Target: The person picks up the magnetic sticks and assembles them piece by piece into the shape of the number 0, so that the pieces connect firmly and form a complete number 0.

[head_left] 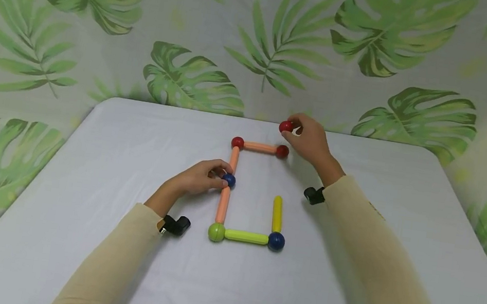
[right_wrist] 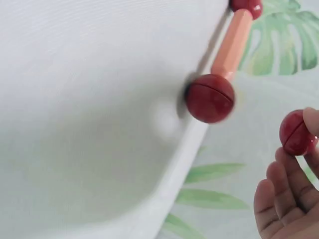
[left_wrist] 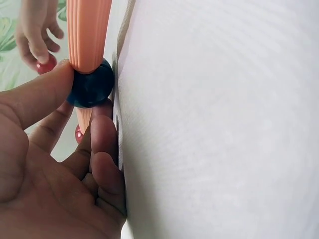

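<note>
My left hand (head_left: 200, 177) pinches a dark blue ball (left_wrist: 90, 88) between thumb and fingers. That ball sits between two orange rods, the nearer one (head_left: 223, 205) and the farther one (head_left: 235, 158). My right hand (head_left: 311, 140) pinches a loose red ball (right_wrist: 294, 132) between thumb and fingertips. It is held up near the table's back edge, just beyond another red ball (right_wrist: 209, 98) that ends the back orange rod (head_left: 259, 147). A third red ball (head_left: 237, 143) forms the back left corner.
At the front, a green ball (head_left: 216, 232) joins a lime rod (head_left: 246, 236) to a second blue ball (head_left: 276, 241). From it a yellow rod (head_left: 278, 214) points backward, its far end unattached. The white table (head_left: 54, 198) meets a leaf-patterned cloth (head_left: 207, 12) behind.
</note>
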A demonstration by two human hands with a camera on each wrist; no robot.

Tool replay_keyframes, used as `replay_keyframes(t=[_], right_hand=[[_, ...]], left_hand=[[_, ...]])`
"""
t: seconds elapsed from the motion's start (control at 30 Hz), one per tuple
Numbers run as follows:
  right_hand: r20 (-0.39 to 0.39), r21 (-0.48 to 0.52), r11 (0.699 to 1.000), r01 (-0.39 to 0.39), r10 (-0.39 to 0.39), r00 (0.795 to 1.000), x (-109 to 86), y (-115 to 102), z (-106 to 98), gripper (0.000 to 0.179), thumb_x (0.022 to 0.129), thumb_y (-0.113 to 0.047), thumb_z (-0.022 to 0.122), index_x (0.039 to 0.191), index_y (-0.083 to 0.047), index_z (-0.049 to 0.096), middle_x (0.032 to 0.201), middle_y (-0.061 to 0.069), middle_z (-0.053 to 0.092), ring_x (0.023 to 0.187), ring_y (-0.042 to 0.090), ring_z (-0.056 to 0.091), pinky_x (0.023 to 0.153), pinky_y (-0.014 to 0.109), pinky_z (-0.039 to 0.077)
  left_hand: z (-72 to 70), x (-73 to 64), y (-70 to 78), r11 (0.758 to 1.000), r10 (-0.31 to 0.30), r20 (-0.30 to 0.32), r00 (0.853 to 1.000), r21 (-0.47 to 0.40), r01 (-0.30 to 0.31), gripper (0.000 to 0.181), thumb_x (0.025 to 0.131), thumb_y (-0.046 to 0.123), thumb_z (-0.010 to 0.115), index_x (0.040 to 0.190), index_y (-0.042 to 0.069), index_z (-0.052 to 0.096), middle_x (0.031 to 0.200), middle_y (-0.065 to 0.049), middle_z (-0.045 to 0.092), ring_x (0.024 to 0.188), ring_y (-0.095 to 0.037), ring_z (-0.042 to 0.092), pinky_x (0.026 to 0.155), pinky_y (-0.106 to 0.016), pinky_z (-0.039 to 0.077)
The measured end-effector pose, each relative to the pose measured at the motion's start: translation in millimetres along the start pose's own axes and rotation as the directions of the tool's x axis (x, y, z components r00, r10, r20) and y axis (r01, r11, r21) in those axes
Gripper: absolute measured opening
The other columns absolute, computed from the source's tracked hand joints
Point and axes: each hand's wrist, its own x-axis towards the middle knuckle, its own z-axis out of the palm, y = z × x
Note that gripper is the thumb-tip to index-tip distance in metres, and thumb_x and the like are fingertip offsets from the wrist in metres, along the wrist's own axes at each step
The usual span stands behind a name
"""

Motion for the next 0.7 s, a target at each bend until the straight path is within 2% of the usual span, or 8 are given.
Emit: replay_keyframes(t=[0.1,0.2,0.3,0.4,0.53,0.7], right_hand=[[-0.010,0.016,0.999,0.040,-0.040,0.999,-17.9,-1.7,-14.3,0.040,0.093,-0.024,0.068,0.127,-0.006,0.057,0.117,0.014,0.065,0.104,0.029,0.058,0.089,0.043,0.049],[0.019,0.041,0.997,0.061,-0.061,0.998,-42.5,-0.5,-22.5,0.040,0.094,-0.024,0.067,0.128,-0.007,0.056,0.118,0.014,0.066,0.102,0.029,0.061,0.085,0.041,0.051],[0.101,0.045,0.995,0.086,-0.090,0.991,-68.1,0.8,-19.0,0.043,0.095,-0.022,0.066,0.135,-0.010,0.055,0.119,0.015,0.066,0.100,0.029,0.063,0.082,0.040,0.053],[0.221,0.035,0.992,0.118,-0.123,0.968,-86.4,3.6,-8.0,0.043,0.095,-0.018,0.066,0.136,-0.012,0.056,0.119,0.015,0.067,0.099,0.028,0.064,0.082,0.040,0.054],[0.356,0.024,0.994,0.108,-0.109,0.928,-96.9,10.4,8.4,0.037,0.093,-0.016,0.068,0.129,-0.011,0.061,0.120,0.012,0.067,0.100,0.025,0.063,0.087,0.038,0.054],[0.414,0.007,0.999,0.042,-0.041,0.909,-100.1,15.1,15.3,0.035,0.092,-0.015,0.069,0.126,-0.013,0.060,0.119,0.011,0.067,0.103,0.024,0.063,0.090,0.039,0.055]], left_hand=[[-0.2,-1.4,0.3,1.000,0.004,0.001,1.000,0.007,-0.004,0.033,0.097,0.021,0.063,0.129,0.017,0.058,0.128,-0.012,0.060,0.108,-0.026,0.055,0.086,-0.032,0.044],[0.3,-1.6,2.0,1.000,0.014,0.008,1.000,0.002,-0.014,0.033,0.097,0.020,0.063,0.129,0.016,0.058,0.126,-0.013,0.060,0.105,-0.025,0.055,0.084,-0.031,0.043],[-0.8,-2.2,1.5,1.000,0.021,0.010,1.000,0.005,-0.021,0.032,0.097,0.021,0.063,0.129,0.016,0.058,0.126,-0.013,0.060,0.104,-0.024,0.055,0.082,-0.030,0.043],[-2.5,-3.5,1.2,1.000,0.023,0.007,1.000,0.010,-0.023,0.032,0.097,0.020,0.063,0.128,0.016,0.057,0.125,-0.013,0.060,0.103,-0.025,0.055,0.081,-0.030,0.043],[-2.5,-3.7,0.5,0.999,0.036,0.010,0.999,0.004,-0.036,0.032,0.098,0.018,0.061,0.129,0.014,0.056,0.125,-0.014,0.059,0.102,-0.026,0.055,0.080,-0.029,0.044],[-0.1,-1.5,-0.4,0.999,0.043,0.021,0.999,0.002,-0.043,0.033,0.098,0.020,0.060,0.131,0.014,0.055,0.128,-0.015,0.058,0.104,-0.026,0.056,0.080,-0.028,0.044]])
